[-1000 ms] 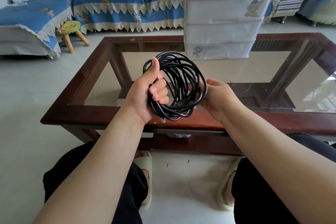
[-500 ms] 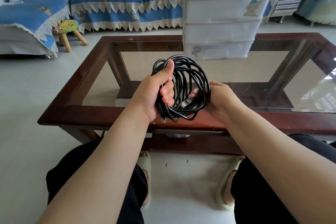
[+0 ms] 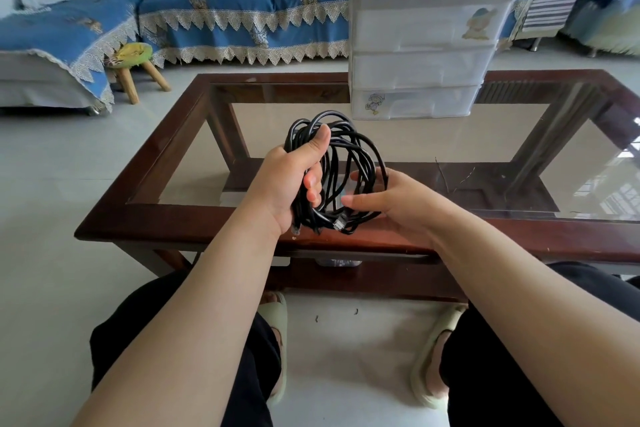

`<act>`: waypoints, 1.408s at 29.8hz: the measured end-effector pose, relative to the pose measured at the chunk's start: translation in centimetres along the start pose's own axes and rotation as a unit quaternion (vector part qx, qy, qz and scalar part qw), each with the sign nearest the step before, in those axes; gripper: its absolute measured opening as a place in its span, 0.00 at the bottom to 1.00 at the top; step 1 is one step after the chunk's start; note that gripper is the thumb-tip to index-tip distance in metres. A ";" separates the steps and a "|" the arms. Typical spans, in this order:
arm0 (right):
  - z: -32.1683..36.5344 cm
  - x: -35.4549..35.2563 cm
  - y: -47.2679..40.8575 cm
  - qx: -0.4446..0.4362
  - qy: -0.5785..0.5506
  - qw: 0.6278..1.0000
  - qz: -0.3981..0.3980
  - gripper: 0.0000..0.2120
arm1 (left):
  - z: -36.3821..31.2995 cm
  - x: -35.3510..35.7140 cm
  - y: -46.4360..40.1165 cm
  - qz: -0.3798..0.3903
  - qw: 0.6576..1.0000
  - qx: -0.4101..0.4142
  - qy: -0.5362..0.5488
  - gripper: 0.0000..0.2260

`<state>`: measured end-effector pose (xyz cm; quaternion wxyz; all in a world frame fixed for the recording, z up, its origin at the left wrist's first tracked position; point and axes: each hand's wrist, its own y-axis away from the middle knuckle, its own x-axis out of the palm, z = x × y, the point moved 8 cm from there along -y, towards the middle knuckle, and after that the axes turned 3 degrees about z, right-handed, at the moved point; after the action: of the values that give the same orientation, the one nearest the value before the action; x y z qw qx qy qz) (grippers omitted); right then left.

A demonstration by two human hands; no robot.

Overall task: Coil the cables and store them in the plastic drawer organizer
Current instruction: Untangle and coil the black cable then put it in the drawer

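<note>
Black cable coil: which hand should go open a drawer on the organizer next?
Right, probably. The left hand is fisted around the black cable coil, carrying it. The right hand only touches the loops with loose fingers, and the plastic drawer organizer stands toward its side.

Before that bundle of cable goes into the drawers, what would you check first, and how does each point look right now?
1. Black cable wound into loops: ok.
2. Left hand gripping the bundle: ok.
3. Loose plug end tucked in: not ok, it dangles at the bottom near the right hand.
4. Coil tied off: cannot tell.
5. Drawer organizer has an open drawer: not ok, all three fronts look closed.
6. Table between the hands and the organizer free of things: ok.
</note>
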<state>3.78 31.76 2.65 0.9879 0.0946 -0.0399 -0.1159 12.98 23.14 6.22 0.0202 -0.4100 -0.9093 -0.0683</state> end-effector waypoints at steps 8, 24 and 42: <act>0.0 -1.0 0.4 0.077 0.064 0.994 0.045 0.14 | -0.3 0.4 -0.7 0.003 0.999 0.002 -0.051 0.28; 6.6 -1.7 -2.9 -0.069 0.340 0.932 0.106 0.43 | 1.0 4.7 -3.9 0.367 0.916 -0.130 -0.102 0.20; 5.5 -3.4 -5.4 -0.054 0.582 0.803 -0.119 0.05 | 1.8 3.1 -5.9 0.179 0.962 -0.117 -0.170 0.19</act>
<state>-1.29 26.44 6.80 0.8077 0.0950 0.5601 -0.1576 6.58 21.81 4.14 -0.1707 -0.5709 -0.7970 -0.0987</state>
